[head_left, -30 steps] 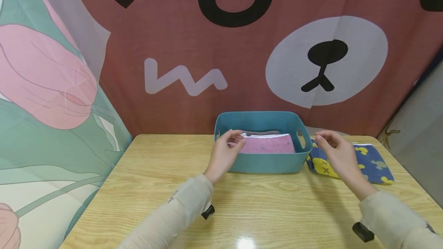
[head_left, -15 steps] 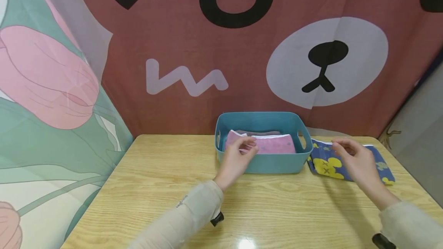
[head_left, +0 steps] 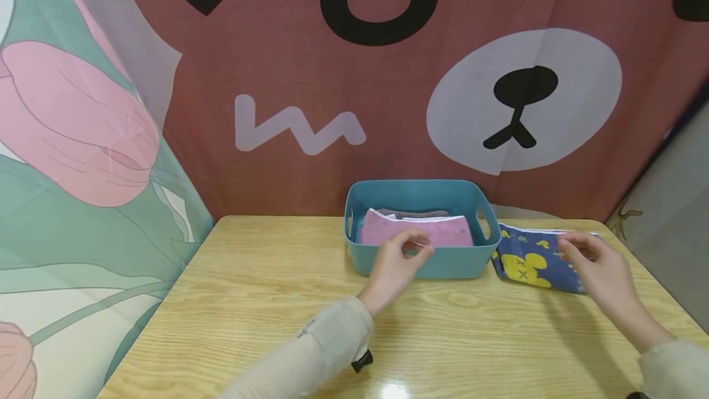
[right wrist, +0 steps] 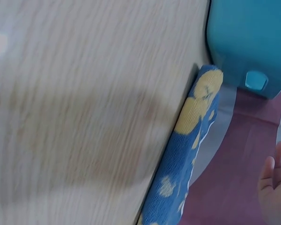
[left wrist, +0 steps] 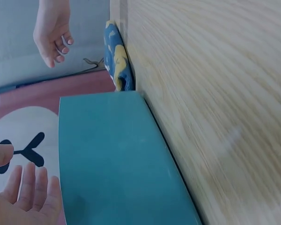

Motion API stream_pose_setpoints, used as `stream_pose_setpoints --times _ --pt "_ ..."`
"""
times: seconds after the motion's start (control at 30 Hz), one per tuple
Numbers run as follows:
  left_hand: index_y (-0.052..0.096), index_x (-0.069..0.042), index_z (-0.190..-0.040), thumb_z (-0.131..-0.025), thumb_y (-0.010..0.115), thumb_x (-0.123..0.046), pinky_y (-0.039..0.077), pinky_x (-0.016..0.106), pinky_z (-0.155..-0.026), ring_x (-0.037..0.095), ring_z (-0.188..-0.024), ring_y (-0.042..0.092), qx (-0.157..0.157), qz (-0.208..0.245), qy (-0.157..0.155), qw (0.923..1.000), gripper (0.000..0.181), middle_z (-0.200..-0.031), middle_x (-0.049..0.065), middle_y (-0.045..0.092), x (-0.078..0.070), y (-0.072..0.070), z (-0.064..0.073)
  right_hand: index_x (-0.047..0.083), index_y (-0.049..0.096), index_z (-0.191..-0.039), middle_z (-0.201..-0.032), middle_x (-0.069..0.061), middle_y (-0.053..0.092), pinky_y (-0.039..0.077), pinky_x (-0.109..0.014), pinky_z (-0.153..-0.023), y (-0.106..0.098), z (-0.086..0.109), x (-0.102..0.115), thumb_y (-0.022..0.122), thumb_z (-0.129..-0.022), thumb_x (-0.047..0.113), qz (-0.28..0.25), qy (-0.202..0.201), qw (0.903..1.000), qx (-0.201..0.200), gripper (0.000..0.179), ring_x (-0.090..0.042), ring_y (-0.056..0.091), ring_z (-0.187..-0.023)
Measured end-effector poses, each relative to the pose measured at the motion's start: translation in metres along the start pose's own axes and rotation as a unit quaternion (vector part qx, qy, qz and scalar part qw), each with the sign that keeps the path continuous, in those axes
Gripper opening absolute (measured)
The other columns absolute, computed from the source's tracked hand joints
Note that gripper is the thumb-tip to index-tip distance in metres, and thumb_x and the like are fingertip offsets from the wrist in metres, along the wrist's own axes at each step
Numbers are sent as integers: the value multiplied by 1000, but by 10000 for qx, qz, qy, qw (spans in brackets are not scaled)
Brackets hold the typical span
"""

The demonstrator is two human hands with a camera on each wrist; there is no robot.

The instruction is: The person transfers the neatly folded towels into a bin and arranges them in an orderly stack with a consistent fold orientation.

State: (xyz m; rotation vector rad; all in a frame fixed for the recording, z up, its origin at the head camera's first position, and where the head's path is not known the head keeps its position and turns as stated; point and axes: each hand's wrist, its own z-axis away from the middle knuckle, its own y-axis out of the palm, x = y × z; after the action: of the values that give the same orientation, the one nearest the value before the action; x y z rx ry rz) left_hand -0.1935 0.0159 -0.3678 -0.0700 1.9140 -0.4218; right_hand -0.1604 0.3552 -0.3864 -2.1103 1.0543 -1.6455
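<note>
A teal plastic basket (head_left: 388,262) stands at the back of the wooden table, with a folded pink towel (head_left: 443,234) inside it and a greyish cloth (head_left: 412,213) behind that. In front of the basket hovers my left hand (head_left: 394,270), its fingers relaxed and holding nothing; the left wrist view shows its fingers (left wrist: 25,192) apart from the basket wall. To the basket's right lies a folded blue towel (head_left: 532,260) with yellow figures. My right hand (head_left: 606,273) hangs above this towel's right part, hiding some of it, with nothing in its loosely bent fingers.
The wooden table (head_left: 277,288) reaches back to a reddish curtain (head_left: 299,183) printed with a bear face. A green and pink floral curtain (head_left: 83,159) hangs along the left side, and a grey cloth surface (head_left: 670,202) borders the right.
Both hands have shifted to the right and slightly down. My left hand has come from the basket's left end to its front middle. Basket and towels stay in place.
</note>
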Motion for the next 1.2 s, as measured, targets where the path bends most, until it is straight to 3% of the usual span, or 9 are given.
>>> stream_pose_setpoints --times 0.3,0.53,0.73,0.8,0.97,1.07,1.2 --pt "71 -11 -114 -94 70 -21 51 21 -80 4 -91 60 261 69 -187 9995 22 -100 -8 68 3 12 5 26 66 -103 -79 34 58 43 -14 -57 -14 5 -19 62 -99 28 17 -52 9998 -165 6 16 56 -71" --pt "71 -11 -116 -95 70 -23 51 22 -84 4 -93 59 460 65 -529 9975 25 -102 -10 67 8 25 12 7 66 -106 -79 37 55 41 -13 -56 -23 9 -34 61 -100 27 211 -88 9995 -213 21 19 53 -69" --pt "70 -14 -118 -95 69 -26 51 23 -81 4 -95 58 605 219 -840 9944 26 -103 -15 65 8 37 18 25 66 -97 -78 39 54 39 -13 -55 -30 12 -47 63 -98 23 380 -233 9983 -364 4 21 49 -69" --pt "70 -12 -117 -95 69 -25 51 23 -79 5 -94 59 641 360 -914 9931 26 -102 -14 66 10 41 19 20 67 -97 -78 38 52 39 -15 -54 -31 13 -51 63 -98 24 546 -242 9975 -366 5 21 46 -69" --pt "70 -8 -116 -95 69 -20 52 22 -76 5 -89 61 712 790 -1197 9871 25 -99 -11 66 16 54 22 -1 65 -110 -79 32 51 37 -21 -55 -35 14 -55 60 -100 29 1034 57 9944 -218 32 21 39 -69" --pt "70 -6 -116 -95 68 -19 52 23 -75 5 -88 61 733 973 -1366 9831 25 -96 -10 65 21 64 23 -6 62 -117 -81 21 58 36 -25 -55 -40 14 -56 57 -102 31 1172 269 9927 -129 40 22 36 -68" --pt "71 -5 -113 -94 68 -18 52 24 -75 6 -86 62 704 1153 -1575 9782 24 -93 -8 66 27 78 23 -7 61 -119 -82 22 58 35 -25 -57 -45 13 -62 54 -102 34 1213 439 9916 -104 44 23 34 -68"
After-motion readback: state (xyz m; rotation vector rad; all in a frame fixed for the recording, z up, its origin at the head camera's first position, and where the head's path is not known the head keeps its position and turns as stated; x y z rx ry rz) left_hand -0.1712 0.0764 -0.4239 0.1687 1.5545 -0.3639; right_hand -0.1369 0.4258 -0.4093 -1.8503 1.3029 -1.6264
